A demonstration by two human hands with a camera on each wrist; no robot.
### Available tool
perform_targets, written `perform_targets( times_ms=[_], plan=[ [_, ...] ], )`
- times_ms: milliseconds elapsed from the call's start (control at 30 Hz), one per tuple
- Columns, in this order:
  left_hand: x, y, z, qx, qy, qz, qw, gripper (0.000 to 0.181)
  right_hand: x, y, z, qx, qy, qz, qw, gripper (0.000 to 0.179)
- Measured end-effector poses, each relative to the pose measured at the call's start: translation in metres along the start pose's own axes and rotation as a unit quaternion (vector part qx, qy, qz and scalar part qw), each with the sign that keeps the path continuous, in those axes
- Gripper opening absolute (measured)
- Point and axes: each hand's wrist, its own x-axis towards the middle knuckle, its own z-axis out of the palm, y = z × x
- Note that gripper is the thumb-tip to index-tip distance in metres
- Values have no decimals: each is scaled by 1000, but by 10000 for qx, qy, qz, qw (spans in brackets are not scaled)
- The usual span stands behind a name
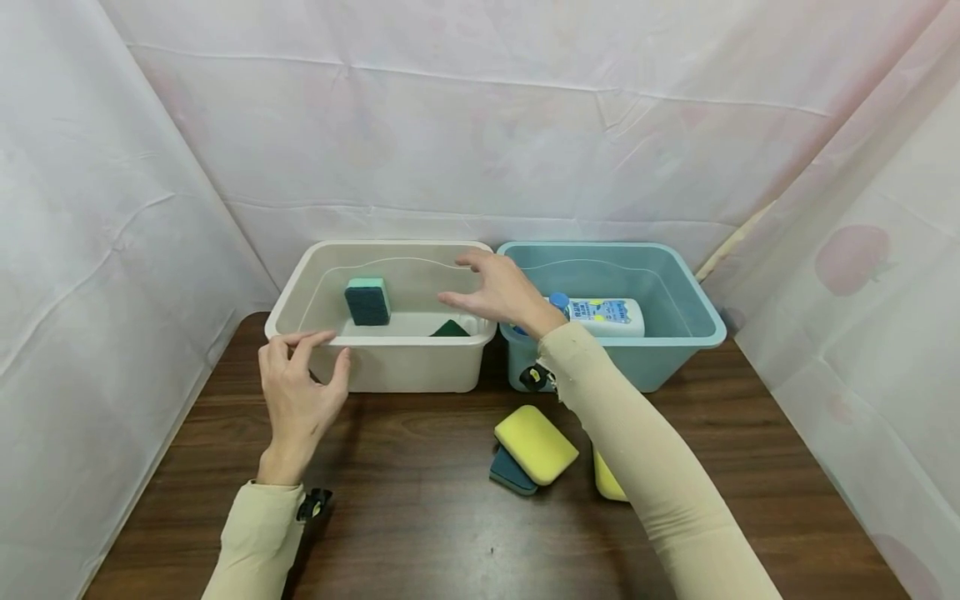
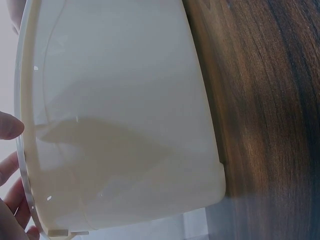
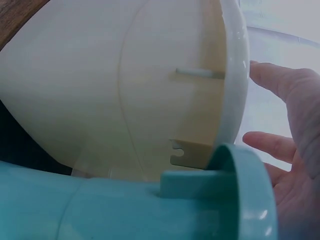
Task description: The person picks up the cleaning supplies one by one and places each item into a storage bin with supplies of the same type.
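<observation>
My left hand (image 1: 303,387) is at the front left rim of the cream bin (image 1: 412,362), fingertips at the rim and thumb apart from the fingers. Above the right end of the same bin is my right hand (image 1: 498,287), thumb and fingers spread with nothing between them. Inside the bin, a sponge (image 1: 367,302) with a dark green pad and a light green body stands near the back wall. A dark green piece (image 1: 450,328) shows at the front right, partly hidden by the rim. The left wrist view shows the left fingers (image 2: 11,125) along the rim.
A blue bin (image 1: 611,362) adjoins on the right, holding a white bottle (image 1: 607,315) with a blue cap. On the wooden table (image 1: 420,508), a yellow sponge (image 1: 536,444) leans on a dark sponge (image 1: 512,472). Another yellow sponge (image 1: 607,479) lies partly under the right sleeve.
</observation>
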Motion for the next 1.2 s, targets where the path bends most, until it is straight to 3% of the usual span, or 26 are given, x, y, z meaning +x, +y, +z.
perform_targets(
  times_ms=[600,1200],
  plan=[
    [-1,-1,0,33,-122,-37,9999,35,-13,3,6,169,378,-104,9991,67],
    [-1,-3,3,-9,10,60,10000,34,-26,5,12,450,585,-289,9969,61]
  ],
)
